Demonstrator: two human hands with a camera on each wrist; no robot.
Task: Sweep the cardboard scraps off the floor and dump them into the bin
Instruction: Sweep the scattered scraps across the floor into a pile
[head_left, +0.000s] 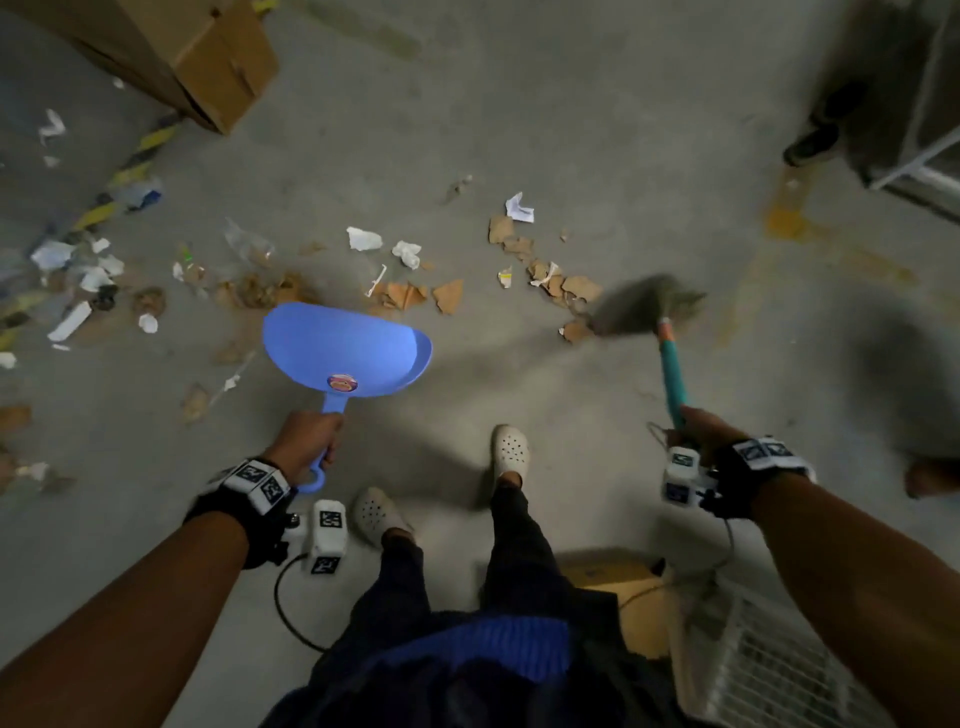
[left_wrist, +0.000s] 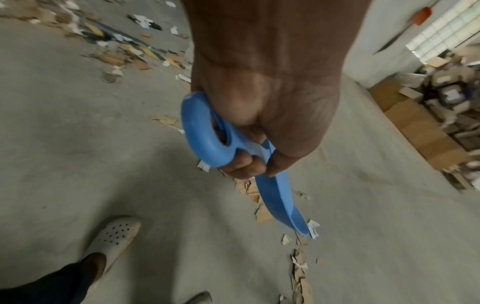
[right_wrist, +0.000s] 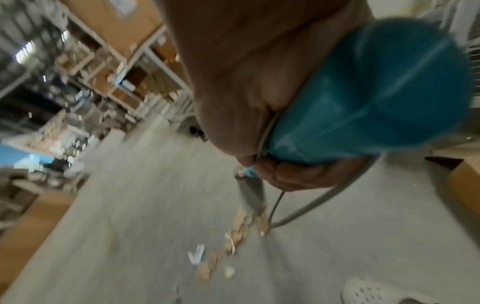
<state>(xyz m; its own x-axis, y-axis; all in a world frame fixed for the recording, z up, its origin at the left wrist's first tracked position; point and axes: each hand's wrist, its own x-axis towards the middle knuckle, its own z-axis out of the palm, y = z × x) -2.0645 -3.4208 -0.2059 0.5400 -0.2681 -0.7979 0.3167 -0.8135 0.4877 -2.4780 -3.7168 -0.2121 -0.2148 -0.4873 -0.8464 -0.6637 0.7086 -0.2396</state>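
Both hands are clenched: left hand (head_left: 306, 439) grasping dustpan (head_left: 347, 349), right hand (head_left: 701, 428) grasping broom (head_left: 670, 358).

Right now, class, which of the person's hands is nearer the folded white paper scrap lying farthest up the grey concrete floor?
Right. The right hand on the teal broom handle is below the folded white paper scrap; the left hand lies farther down-left.
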